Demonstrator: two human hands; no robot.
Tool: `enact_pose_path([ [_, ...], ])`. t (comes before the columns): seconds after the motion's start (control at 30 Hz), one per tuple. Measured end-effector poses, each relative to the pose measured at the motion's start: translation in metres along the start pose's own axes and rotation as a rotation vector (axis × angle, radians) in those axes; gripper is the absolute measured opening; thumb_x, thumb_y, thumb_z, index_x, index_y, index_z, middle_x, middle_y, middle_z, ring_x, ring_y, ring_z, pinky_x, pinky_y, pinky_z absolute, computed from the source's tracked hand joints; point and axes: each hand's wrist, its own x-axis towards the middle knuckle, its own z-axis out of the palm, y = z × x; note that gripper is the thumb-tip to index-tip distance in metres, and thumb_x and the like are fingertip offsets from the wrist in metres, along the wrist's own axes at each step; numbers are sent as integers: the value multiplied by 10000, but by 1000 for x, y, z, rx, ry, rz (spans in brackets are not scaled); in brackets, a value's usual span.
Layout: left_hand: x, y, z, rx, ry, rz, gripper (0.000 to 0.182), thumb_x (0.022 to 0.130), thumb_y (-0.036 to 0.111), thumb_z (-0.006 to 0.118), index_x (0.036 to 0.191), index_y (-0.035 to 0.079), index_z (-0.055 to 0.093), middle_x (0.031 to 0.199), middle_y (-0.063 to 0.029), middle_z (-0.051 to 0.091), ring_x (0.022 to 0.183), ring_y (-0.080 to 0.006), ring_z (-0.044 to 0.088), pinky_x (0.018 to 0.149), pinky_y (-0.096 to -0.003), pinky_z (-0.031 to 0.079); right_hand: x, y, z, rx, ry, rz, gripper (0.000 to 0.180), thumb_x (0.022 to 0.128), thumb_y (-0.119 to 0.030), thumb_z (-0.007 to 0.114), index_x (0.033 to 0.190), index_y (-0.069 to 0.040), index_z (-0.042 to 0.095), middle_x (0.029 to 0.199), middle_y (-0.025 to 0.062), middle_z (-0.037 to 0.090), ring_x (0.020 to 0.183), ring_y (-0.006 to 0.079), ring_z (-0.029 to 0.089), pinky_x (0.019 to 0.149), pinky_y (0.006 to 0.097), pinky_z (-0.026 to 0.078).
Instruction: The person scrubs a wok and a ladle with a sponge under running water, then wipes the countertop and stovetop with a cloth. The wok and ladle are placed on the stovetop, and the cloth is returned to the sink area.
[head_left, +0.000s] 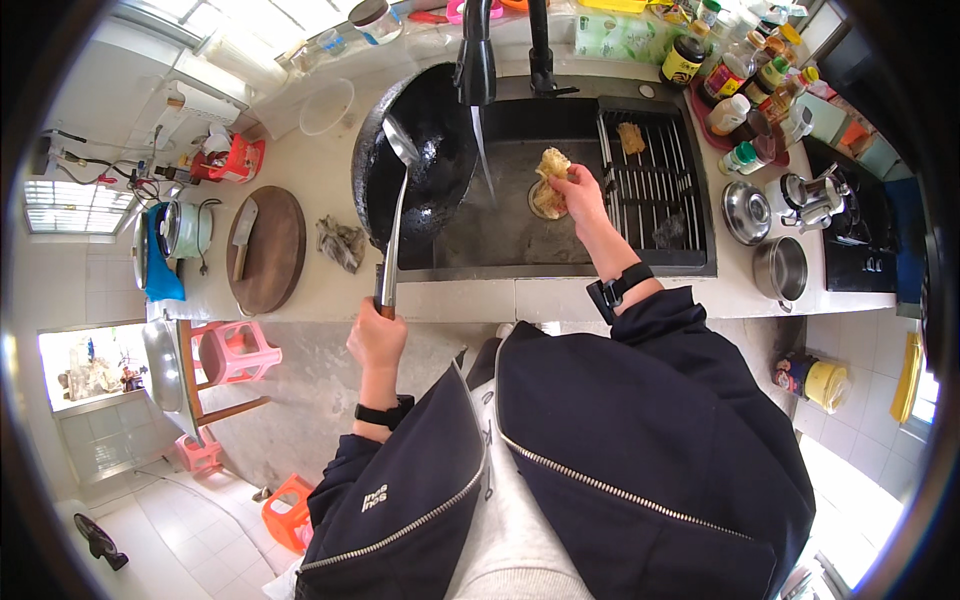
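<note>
My left hand (377, 336) is closed around the wooden handle end of a metal ladle (397, 225), whose bowl lies over the inside of a black wok (435, 157). The wok's handle is beside the ladle, partly hidden by it, and whether my left hand grips that too I cannot tell. The wok tilts on the left part of the dark sink (517, 251). Between the fingers of my right hand (582, 196) is a pale, fibrous scrubber (553, 166), held above the sink drain. Water runs from the black faucet (476, 71) beside the wok.
A drying rack (652, 180) spans the sink's right side, with another scrubber (631, 139) on it. Left of the wok are a crumpled rag (341, 244) and a round cutting board (281, 247) bearing a cleaver (244, 223). Bottles (727, 116), a lid (745, 212) and a steel pot (780, 266) stand right.
</note>
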Motion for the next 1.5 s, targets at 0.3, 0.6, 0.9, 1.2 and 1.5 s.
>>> enact_pose_path([
  [0.3, 7, -16, 56, -507, -393, 20, 279, 743, 155, 631, 994, 33, 616, 754, -136, 646, 682, -297, 645, 642, -404, 507, 0, 11, 12, -161, -9, 20, 385, 879, -141, 696, 1215, -32, 542, 1023, 82, 658, 880, 185, 660, 691, 325, 545],
  [0.6, 10, -16, 94, -1120, -876, -180, 178, 734, 47, 630, 897, 5, 574, 627, -35, 533, 488, -137, 513, 454, -284, 414, 10, 26, 35, -279, -146, 18, 414, 874, -152, 705, 1218, 6, 538, 997, 110, 649, 833, 180, 653, 611, 300, 541],
  [0.9, 6, -5, 108, -1210, -1056, -224, 185, 763, 38, 610, 938, -19, 597, 732, -85, 607, 546, -182, 573, 500, -321, 473, 8, 29, 51, -355, -145, 18, 409, 901, -177, 685, 1244, -28, 520, 1025, 73, 623, 897, 165, 642, 681, 324, 559],
  [1.2, 30, -21, 84, -684, -743, 153, 250, 722, 170, 694, 881, -22, 688, 784, -104, 700, 692, -189, 641, 655, -340, 498, 37, 27, 64, -423, -128, -79, 392, 884, -161, 688, 1217, -10, 547, 1043, 97, 644, 944, 187, 626, 823, 323, 501],
  [1.5, 40, 42, 27, -1011, -870, -44, 262, 849, 210, 730, 738, 40, 564, 583, -16, 546, 446, -127, 524, 425, -279, 446, 111, 23, 114, -517, -200, -297, 368, 893, -107, 664, 1238, -46, 552, 1035, 61, 651, 931, 151, 624, 842, 306, 501],
])
